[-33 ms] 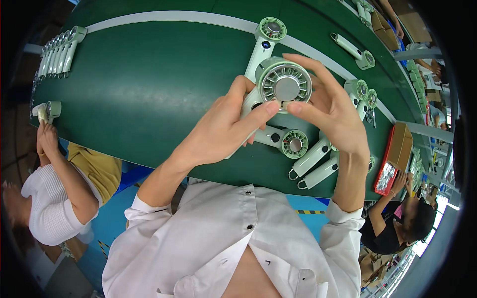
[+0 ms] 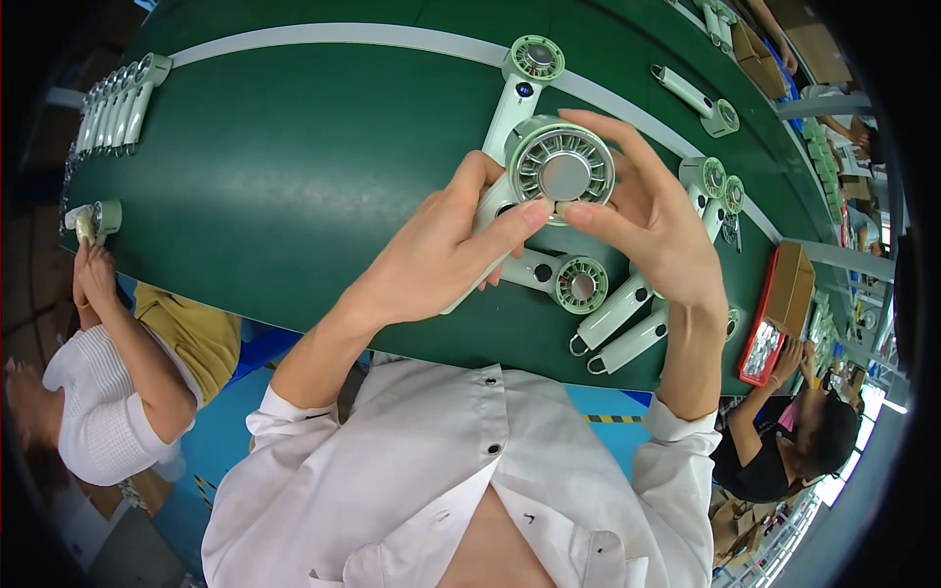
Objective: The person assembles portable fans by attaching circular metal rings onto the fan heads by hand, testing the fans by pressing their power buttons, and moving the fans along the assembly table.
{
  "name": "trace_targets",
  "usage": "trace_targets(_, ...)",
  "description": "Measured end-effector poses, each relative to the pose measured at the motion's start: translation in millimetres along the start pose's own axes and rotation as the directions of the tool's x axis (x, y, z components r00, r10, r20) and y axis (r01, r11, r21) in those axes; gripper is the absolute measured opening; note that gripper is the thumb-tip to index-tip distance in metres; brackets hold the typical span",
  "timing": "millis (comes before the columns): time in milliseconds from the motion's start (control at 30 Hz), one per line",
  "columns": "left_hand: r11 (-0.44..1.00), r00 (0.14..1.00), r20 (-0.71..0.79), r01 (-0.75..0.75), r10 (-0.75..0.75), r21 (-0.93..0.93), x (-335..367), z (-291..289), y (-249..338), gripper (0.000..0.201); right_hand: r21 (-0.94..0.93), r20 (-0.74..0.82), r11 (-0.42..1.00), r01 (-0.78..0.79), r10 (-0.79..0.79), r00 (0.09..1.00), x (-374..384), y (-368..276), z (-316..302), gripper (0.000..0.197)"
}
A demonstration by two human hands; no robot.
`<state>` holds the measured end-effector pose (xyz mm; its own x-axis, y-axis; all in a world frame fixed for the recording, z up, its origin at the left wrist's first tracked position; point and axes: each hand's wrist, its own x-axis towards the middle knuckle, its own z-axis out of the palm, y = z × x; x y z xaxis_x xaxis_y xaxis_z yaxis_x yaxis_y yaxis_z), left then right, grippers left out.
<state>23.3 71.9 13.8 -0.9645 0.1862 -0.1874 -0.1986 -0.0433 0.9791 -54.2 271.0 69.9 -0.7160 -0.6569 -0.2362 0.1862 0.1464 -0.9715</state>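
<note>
A white and pale-green handheld fan (image 2: pixel 566 176) is held up above the green table, its round silver grille facing me. My left hand (image 2: pixel 421 255) is closed round the fan's handle, with its thumb at the lower rim of the grille. Round the right side of the head curls my right hand (image 2: pixel 676 235), thumb pressed at that same lower rim. The two thumb tips nearly meet there. Behind the held fan lies another fan (image 2: pixel 537 61), its head pointing away. Below my hands rests a fan (image 2: pixel 580 286) lying sideways. Two white handles (image 2: pixel 610 312) (image 2: pixel 632 343) stick out by my right wrist.
More fans (image 2: pixel 704 178) lie to the right, and one fan (image 2: pixel 698 98) lies beyond the white strip (image 2: pixel 333 33). A row of fans (image 2: pixel 123 103) stands far left. Co-workers sit at both sides, the right one by a red tray (image 2: pixel 760 353) and cardboard box (image 2: pixel 789 289).
</note>
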Motion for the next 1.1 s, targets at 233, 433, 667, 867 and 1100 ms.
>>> trace_targets(233,0.999,0.999,0.032,0.041,-0.041,-0.023,3.5,-0.7,2.6,0.051,-0.1,-0.072,0.991,0.092,-0.1,0.992,-0.1,5.8,-3.0,0.062)
trace_targets(433,0.977,0.999,0.021,0.042,-0.047,0.211,1.8,2.8,6.7,0.042,-0.339,-0.124,0.94,0.032,-0.078,0.989,10.6,-6.0,10.7,0.046)
trace_targets(667,0.964,0.998,0.028,0.038,-0.047,0.264,1.5,1.2,9.8,0.051,-0.336,-0.226,0.941,0.045,-0.127,0.966,14.7,2.6,16.3,0.038)
trace_targets(867,0.955,0.998,0.012,0.05,-0.055,0.293,3.5,1.8,12.7,0.049,-0.334,-0.254,0.942,0.003,-0.093,0.963,14.8,4.9,16.9,0.036)
trace_targets(1100,0.985,0.998,0.037,0.036,-0.042,0.168,2.1,-4.9,-1.2,0.043,-0.125,-0.048,0.991,0.038,-0.044,0.998,4.5,9.9,-6.2,0.057)
